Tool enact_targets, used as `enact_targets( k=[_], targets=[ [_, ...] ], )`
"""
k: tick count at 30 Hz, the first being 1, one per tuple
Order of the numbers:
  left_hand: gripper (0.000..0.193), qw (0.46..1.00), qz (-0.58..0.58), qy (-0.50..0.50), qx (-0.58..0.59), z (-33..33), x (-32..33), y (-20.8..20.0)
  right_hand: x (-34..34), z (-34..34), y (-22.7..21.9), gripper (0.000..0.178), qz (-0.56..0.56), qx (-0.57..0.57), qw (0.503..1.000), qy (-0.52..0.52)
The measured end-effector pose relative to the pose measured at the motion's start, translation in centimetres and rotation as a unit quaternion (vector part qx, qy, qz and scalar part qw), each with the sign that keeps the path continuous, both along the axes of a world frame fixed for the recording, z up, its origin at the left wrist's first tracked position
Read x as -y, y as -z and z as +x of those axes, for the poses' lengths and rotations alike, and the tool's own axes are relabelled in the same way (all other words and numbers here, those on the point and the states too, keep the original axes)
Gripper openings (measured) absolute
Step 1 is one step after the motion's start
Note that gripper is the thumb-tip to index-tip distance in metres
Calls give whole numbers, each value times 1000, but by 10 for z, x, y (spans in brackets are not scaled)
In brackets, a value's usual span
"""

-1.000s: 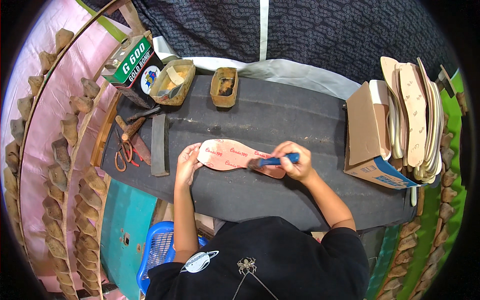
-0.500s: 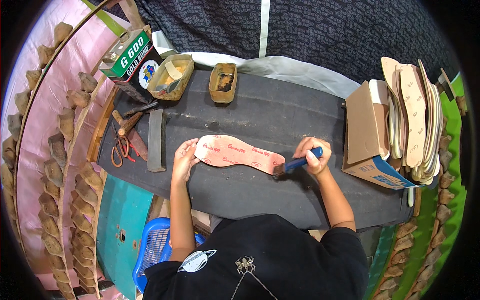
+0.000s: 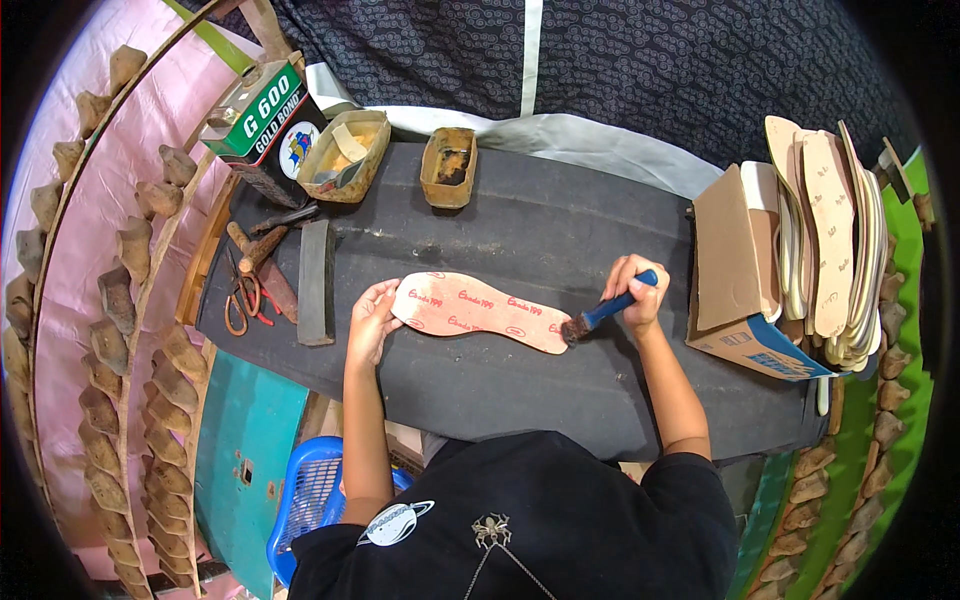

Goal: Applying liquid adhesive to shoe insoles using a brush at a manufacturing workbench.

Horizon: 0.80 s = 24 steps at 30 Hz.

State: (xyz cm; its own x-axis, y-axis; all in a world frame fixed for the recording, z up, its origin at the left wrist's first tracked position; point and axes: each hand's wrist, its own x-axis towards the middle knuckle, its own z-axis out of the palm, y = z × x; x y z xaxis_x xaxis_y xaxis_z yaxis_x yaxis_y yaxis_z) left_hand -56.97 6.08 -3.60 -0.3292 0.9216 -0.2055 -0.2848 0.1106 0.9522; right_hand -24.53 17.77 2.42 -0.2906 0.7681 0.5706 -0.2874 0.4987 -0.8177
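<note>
The insole (image 3: 480, 310), pink with red print, lies lengthwise across the dark table (image 3: 480, 395), in front of the person, its broad left end gripped by the left hand (image 3: 373, 318). The fingers of that hand are bent and look to be pinching the edge; any fingertips underneath are hidden. At the other end is the brush (image 3: 612, 310), its dark bristles over the insole's right tip and its blue handle slanting up into the right hand (image 3: 635, 292), whose fingers are curled together around it.

The step in hand looks like brushing the insole's upper face, with the stroke at the far right edge. Another stroke would call for a firm left grip and a light, flat sweep of the bristles, so that the insole does not slide or bend.

Whether the bristles press down or only skim the tip is hard to tell, and they cover that corner. Any wet film on the surface cannot be made out.

Beyond the insole stand a small tub (image 3: 447, 197) with dark residue and a can (image 3: 262, 135). To the right, a box (image 3: 722, 250) holds upright soles (image 3: 830, 230), their lower parts mostly hidden. The basket (image 3: 305, 505) is partly covered by the person's arm and shirt.
</note>
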Motion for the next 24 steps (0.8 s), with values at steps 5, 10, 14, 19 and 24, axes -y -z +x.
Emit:
enact_targets(
  k=[5, 10, 14, 19, 24],
  targets=[
    [29, 1000, 4, 1, 3, 0, 0, 0, -9, -9, 10, 25, -3, -42, 999, 34],
    [29, 1000, -2, 2, -4, 0, 1, 1, -16, 0, 10, 24, -37, -39, 998, 32],
    [29, 1000, 3, -1, -1, 0, 0, 2, -15, -7, 9, 24, -36, -47, 998, 38],
    [30, 1000, 2, 2, 7, -2, 0, 4, -23, -1, 9, 28, -42, -16, 997, 57],
    [29, 1000, 0, -3, 3, 0, 0, 1, -37, -12, 8, 28, -57, -96, 993, 44]
  ],
)
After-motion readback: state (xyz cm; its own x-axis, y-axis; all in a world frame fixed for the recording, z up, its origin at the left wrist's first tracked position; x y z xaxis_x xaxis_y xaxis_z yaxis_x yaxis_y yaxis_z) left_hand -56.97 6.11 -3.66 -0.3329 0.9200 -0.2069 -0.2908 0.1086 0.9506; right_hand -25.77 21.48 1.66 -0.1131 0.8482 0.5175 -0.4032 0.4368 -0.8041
